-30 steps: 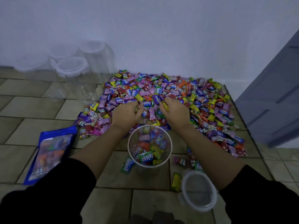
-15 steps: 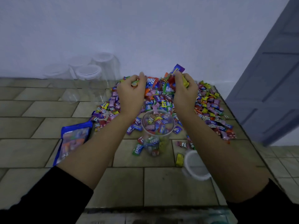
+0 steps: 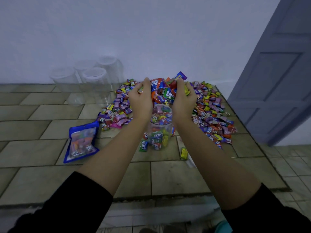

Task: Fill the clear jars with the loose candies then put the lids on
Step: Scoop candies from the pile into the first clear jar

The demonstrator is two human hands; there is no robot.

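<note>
A clear jar (image 3: 159, 132), partly filled with wrapped candies, stands on the tiled surface between my forearms. Above its mouth my left hand (image 3: 141, 100) and my right hand (image 3: 183, 98) are cupped together, holding a bunch of scooped candies (image 3: 165, 89) between them. Behind and to both sides spreads the big pile of loose candies (image 3: 212, 111). Three empty clear jars (image 3: 94, 81) with lids on stand at the back left by the wall. The open jar's lid (image 3: 191, 163) shows only as a sliver beside my right forearm.
A blue candy bag (image 3: 81, 142) lies flat at the left. A few stray candies (image 3: 184, 153) lie near the jar. The tiled surface's edge (image 3: 262, 148) runs along the right, with a grey door (image 3: 276, 84) beyond it and a white wall behind.
Both hands scooped candies from the pile and lifted them up over the jar. In the last half second they stay raised there, and the view has pulled back.
</note>
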